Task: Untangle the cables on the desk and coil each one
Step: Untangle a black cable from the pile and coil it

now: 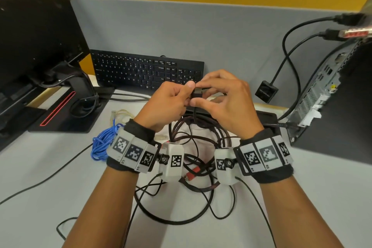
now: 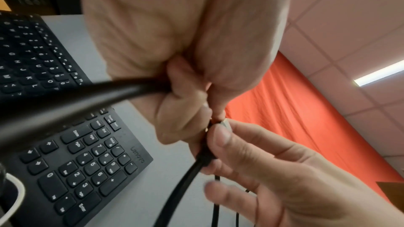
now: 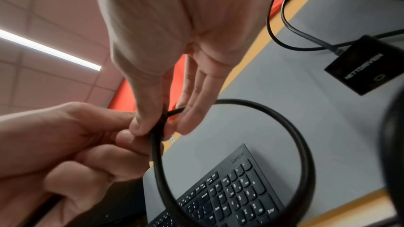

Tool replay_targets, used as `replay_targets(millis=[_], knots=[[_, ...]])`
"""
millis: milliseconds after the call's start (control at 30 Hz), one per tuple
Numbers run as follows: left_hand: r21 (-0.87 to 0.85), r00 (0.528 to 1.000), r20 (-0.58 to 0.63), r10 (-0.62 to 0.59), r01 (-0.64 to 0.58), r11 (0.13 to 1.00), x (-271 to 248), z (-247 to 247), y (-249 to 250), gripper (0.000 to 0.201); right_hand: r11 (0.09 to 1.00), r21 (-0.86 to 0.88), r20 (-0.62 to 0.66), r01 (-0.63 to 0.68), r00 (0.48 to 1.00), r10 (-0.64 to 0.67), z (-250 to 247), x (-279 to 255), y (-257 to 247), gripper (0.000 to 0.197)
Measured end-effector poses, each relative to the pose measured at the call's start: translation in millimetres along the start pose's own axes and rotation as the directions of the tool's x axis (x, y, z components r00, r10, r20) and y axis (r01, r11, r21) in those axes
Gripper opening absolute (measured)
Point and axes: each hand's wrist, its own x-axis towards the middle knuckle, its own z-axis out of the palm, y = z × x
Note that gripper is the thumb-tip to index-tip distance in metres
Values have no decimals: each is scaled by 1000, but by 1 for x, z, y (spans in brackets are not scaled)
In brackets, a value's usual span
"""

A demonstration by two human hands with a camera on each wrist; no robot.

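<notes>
Both hands, left hand (image 1: 171,102) and right hand (image 1: 221,98), pinch the black cable's plug (image 1: 196,93) above the tangle (image 1: 193,147); pulling hard would probably tighten the knots below.

Just beyond where I am gripping, a black keyboard (image 1: 147,72) leans against the grey partition (image 1: 201,32). Off to the left of the grip I see a monitor (image 1: 38,40) on its stand. To the right stand a computer tower (image 1: 332,94) and a small black adapter box (image 1: 266,91).
</notes>
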Motion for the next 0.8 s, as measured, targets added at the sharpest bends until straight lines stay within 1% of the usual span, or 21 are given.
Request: replay_targets(millis=[67,100,133,200,267,333,367,400,467,500,567,633,667,700,733,800], knots=[[62,1000,5,19,-20,998,0,-1,-2,54,1000,29,-44,-11,999,12,-1,0,2,22],[77,999,18,28,-29,997,0,-1,-3,50,996,78,-52,-32,998,36,-2,1,3,18],[90,999,37,33,-36,995,-1,-2,-4,49,984,165,-56,-68,995,78,-3,2,3,16],[101,996,90,29,-38,994,-2,-6,-4,48,905,401,-86,-146,977,196,-5,4,4,13],[81,990,137,21,-32,996,-3,-10,-3,48,789,579,-124,-207,934,335,-10,6,5,12],[94,990,134,45,-58,994,-4,-13,-2,46,695,667,-107,-268,889,445,-13,7,9,15],[109,992,113,62,-75,991,-3,-13,-2,46,676,672,-79,-303,878,472,-14,7,10,18],[118,993,86,77,-87,989,-3,-13,-1,47,683,647,-49,-339,875,481,-15,6,12,20],[87,995,27,92,-94,992,-2,-11,1,48,749,530,-7,-398,881,473,-15,5,16,23],[31,996,-1,84,-84,996,-2,-10,2,48,784,460,10,-417,885,465,-14,4,17,25],[-152,998,-47,35,-42,988,-1,-7,6,46,828,351,61,-436,894,445,-14,3,20,27],[-324,998,-66,-2,-20,946,-2,-6,10,44,864,252,168,-435,899,404,-13,1,22,26],[-380,998,-70,-3,-24,925,-2,-6,11,44,886,185,253,-424,892,374,-12,0,22,26],[-417,998,-70,5,-34,908,-1,-5,12,43,908,118,356,-402,871,339,-11,-1,21,26],[-439,997,-70,15,-45,898,-1,-5,13,43,927,65,469,-371,831,300,-9,-3,20,25],[-459,997,-79,26,-59,886,-1,-5,13,43,953,13,672,-304,709,217,-4,-6,14,26]])
